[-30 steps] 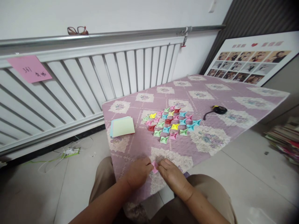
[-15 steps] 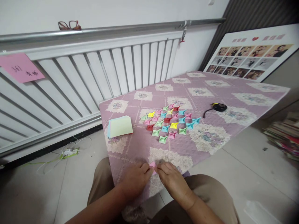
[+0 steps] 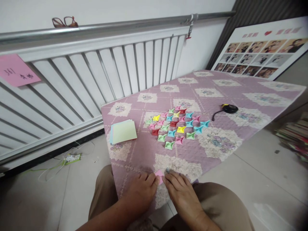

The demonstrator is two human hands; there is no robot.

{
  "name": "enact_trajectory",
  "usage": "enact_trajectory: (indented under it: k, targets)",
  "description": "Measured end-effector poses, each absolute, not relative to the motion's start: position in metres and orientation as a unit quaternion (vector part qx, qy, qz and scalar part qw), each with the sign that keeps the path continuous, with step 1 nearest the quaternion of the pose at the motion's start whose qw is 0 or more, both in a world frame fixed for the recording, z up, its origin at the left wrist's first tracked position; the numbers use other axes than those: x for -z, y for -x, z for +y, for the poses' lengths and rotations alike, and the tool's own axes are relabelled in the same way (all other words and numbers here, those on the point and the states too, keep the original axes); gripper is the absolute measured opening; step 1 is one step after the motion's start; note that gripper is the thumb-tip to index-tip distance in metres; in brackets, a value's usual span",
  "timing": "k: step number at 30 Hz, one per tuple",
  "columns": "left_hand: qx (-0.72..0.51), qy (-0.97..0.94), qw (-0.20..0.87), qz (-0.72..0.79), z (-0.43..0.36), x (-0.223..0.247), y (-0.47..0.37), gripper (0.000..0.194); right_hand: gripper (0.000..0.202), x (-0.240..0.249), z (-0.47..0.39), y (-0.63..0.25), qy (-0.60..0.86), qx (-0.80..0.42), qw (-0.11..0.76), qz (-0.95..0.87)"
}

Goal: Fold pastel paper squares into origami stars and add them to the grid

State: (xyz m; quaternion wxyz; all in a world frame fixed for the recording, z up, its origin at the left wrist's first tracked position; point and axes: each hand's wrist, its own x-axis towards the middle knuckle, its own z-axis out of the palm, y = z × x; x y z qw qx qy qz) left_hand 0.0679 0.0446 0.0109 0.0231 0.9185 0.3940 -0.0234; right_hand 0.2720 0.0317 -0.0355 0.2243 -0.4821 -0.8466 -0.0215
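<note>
Both hands are down at the near edge of the desk [image 3: 216, 147], fingertips pinched on a small pink paper piece [image 3: 159, 175]. The left hand [image 3: 141, 192] closes on it from one side, the right hand [image 3: 181, 192] from the other; each grip is nearly shut on the paper. Compared with a second ago, the hands sit a touch lower and closer to the body, and the pink piece shows more as a flat folded corner between the fingers. Beyond them lies a cluster of folded paper stars [image 3: 176, 126] in many colours, a stack of square paper [image 3: 123, 131] to its left, and a tape measure [image 3: 227, 109] well to the right.
</note>
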Motion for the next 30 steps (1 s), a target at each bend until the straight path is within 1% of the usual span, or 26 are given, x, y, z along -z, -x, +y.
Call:
enact_trajectory:
  k: [5, 9, 12, 16, 19, 26, 30]
  targets:
    - [0.023, -0.920, 0.025, 0.390, 0.045, -0.013, -0.069, 0.044, 0.034, 0.041, 0.029, -0.267, 0.512, 0.007, 0.240, -0.825]
    - [0.020, -0.922, 0.022, 0.385, 0.043, -0.015, -0.070, 0.047, 0.039, 0.041, 0.024, -0.265, 0.518, 0.031, 0.246, -0.818]
    - [0.025, -0.919, 0.016, 0.393, 0.042, -0.017, -0.071, 0.045, 0.042, 0.036, 0.020, -0.263, 0.508, 0.047, 0.244, -0.824]
    - [0.031, -0.917, 0.028, 0.396, 0.039, -0.019, -0.072, 0.042, 0.037, 0.029, 0.015, -0.256, 0.486, 0.060, 0.260, -0.832]
    - [0.023, -0.916, 0.037, 0.400, 0.036, -0.016, -0.069, 0.044, 0.035, 0.027, 0.011, -0.254, 0.482, 0.063, 0.246, -0.838]
    - [-0.009, -0.887, 0.042, 0.461, 0.027, 0.002, -0.068, 0.047, 0.042, 0.028, 0.009, -0.254, 0.489, 0.081, 0.214, -0.842]
    - [-0.010, -0.877, 0.051, 0.478, 0.028, 0.002, -0.073, 0.044, 0.037, 0.026, 0.014, -0.253, 0.495, 0.079, 0.218, -0.837]
